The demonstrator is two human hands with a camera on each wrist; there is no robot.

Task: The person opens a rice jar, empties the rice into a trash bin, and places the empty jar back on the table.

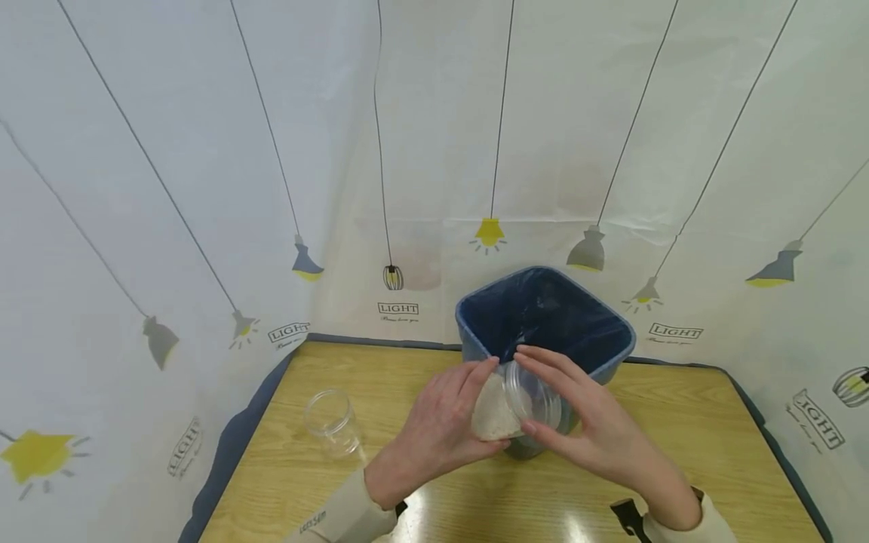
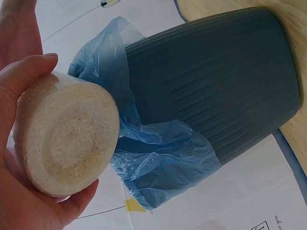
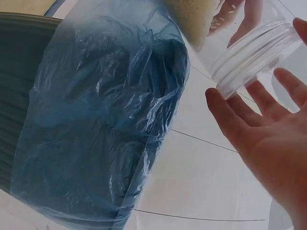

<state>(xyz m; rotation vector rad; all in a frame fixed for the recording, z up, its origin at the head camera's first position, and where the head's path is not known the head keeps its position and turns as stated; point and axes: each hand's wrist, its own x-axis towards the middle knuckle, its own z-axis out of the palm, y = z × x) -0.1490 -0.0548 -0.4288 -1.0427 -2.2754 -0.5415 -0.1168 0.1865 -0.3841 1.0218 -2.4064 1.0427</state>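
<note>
Steadying the round, clear-plastic, grain-filled jar [image 1: 490,415] wants even grips: left hand [image 1: 440,418] curled round it, right hand [image 1: 597,422] half-spread, holding the ridged rim [image 3: 254,60]

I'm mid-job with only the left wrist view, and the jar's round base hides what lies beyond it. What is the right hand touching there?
Observer: The right hand touches a clear, threaded neck.
Operator: Does anything else stand on the table?
Observer: Yes, another clear container stands to the left of both hands.
Operator: And the inside of the bin?
Observer: The head view looks into it: the blue bag lines its walls.
</note>
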